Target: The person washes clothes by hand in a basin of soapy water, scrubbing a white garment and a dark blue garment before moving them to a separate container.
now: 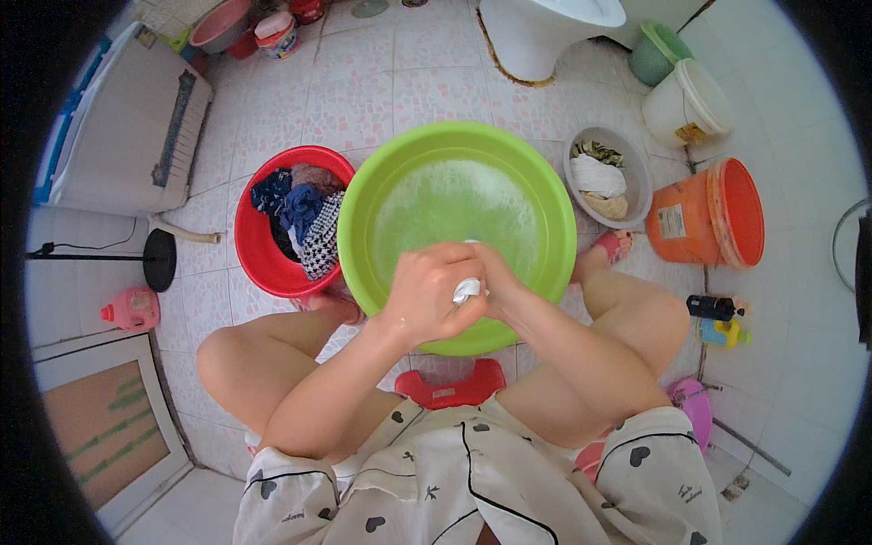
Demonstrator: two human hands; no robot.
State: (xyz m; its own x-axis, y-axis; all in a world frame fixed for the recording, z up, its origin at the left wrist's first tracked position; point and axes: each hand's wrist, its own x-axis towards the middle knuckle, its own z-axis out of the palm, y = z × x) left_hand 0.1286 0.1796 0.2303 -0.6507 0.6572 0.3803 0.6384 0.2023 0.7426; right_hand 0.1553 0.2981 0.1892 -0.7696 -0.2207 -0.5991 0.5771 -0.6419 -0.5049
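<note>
Both my hands are clenched together above the near half of a large green basin (354, 225), which holds soapy water (463, 197). My left hand (436, 289) is closed around a white cloth (467, 291), and a small bunch of it pokes out of the fist. Pressed against it from the right, my right hand (501, 279) grips the same cloth; its fingers are mostly hidden. Most of the cloth is out of sight inside the two hands. Water drops glisten on my left wrist.
A red basin (248, 245) of dark clothes touches the green basin's left side. At its right stands a grey basin (633, 211) with several cloths. Beyond are an orange bucket (688, 225), a white bucket (674, 109), a toilet (524, 41), a washing machine (129, 129) and a pink detergent bottle (136, 308).
</note>
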